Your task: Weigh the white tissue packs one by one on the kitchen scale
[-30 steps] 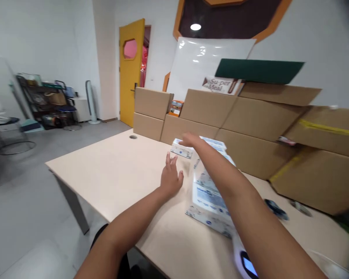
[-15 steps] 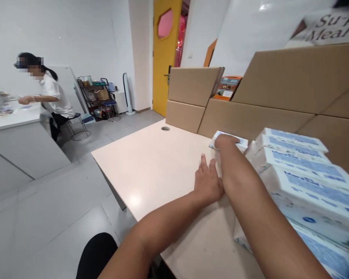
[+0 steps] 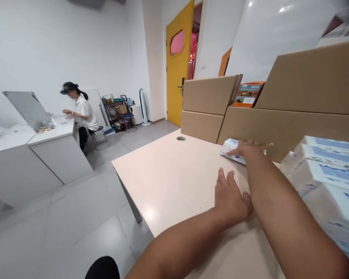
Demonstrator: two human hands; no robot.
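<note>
My left hand (image 3: 229,195) lies flat on the beige table (image 3: 168,182), fingers stretched out, holding nothing. My right hand (image 3: 247,149) reaches further across the table and closes over the top of a small white-and-blue box (image 3: 232,149) that lies in front of the cardboard boxes. A stack of larger white-and-blue boxes (image 3: 328,174) stands at the right, beside my right forearm.
Brown cardboard boxes (image 3: 209,104) are piled along the table's far side, with an orange carton (image 3: 246,94) between them. A cable hole (image 3: 180,138) sits near the far corner. A person (image 3: 80,112) works at a white counter (image 3: 31,155) on the left. A yellow door (image 3: 178,62) is behind.
The view has swung left, bringing the counter and the person into sight. My right hand has stayed on the small box and my left hand has stayed flat on the table.
</note>
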